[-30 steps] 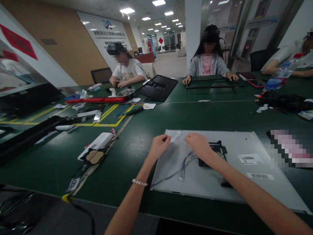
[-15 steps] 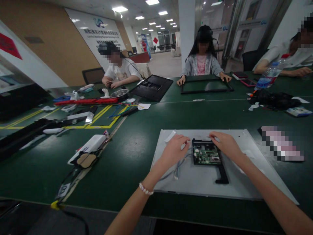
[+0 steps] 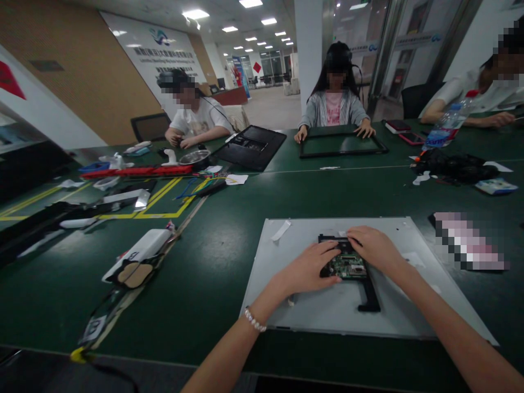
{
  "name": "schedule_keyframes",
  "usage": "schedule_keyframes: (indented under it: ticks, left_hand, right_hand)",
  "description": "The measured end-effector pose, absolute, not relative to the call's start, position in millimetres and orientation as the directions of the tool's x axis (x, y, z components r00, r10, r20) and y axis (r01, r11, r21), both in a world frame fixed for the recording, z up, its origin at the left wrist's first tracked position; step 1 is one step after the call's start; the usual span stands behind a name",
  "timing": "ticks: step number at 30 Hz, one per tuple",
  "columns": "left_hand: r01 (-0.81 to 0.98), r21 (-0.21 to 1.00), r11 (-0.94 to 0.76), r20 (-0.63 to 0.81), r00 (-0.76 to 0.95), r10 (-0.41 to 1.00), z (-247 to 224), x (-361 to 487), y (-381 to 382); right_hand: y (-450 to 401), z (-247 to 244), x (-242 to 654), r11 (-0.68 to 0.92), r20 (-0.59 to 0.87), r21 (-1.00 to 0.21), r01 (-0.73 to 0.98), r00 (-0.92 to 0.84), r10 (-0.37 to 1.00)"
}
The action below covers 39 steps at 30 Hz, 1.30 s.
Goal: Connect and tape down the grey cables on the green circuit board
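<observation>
A green circuit board (image 3: 349,266) sits in a black plastic bracket (image 3: 370,297), which lies on a flat grey metal panel (image 3: 303,314). My left hand (image 3: 313,267) rests over the bracket's left side, thumb and fingers spread apart and touching the board assembly. At the bracket's upper right corner, my right hand (image 3: 374,248) has its fingers bent and pressed together on the black edge. My left hand covers the board's left part, and most of the grey cables there are hidden. A strip of white tape (image 3: 281,231) is on the panel's upper left.
A white battery-like pack (image 3: 141,254) with wires lies to the left. A pixelated pink item (image 3: 470,240) is right of the panel. Across the green table, a person holds a black frame (image 3: 344,154). A bottle (image 3: 444,131) and black laptop-like shell (image 3: 254,146) are farther back.
My left hand has moved right and down, from beside the bracket onto its left side. My right hand has shifted slightly left along the top edge. The view has turned slightly.
</observation>
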State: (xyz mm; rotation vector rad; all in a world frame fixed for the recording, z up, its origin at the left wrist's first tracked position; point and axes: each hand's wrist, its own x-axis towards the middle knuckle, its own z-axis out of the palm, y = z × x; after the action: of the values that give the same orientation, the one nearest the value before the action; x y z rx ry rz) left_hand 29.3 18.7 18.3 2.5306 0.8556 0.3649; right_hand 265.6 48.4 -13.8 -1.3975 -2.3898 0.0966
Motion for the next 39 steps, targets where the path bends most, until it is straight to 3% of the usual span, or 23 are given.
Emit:
schedule_keyframes:
  ticks: [29,36,39]
  left_hand:
    - [0.477,0.544,-0.69,0.123,0.768,0.628,20.9,27.0,25.7]
    - [0.696,0.475,-0.539,0.27,0.468,0.842,39.4,-18.9,71.6]
    - [0.775,0.424,-0.468,0.248,0.397,0.884,34.3,-40.5,97.5]
  right_hand:
    - [44.2,-17.3,263.9,0.5,0.294,-0.233,0.834,-0.429,0.854]
    - [42.1,-20.3,268.5,0.481,0.327,-0.254,0.839,-0.393,0.859]
    - [41.1,-19.9,270.9,0.472,0.354,-0.259,0.843,-0.372,0.858]
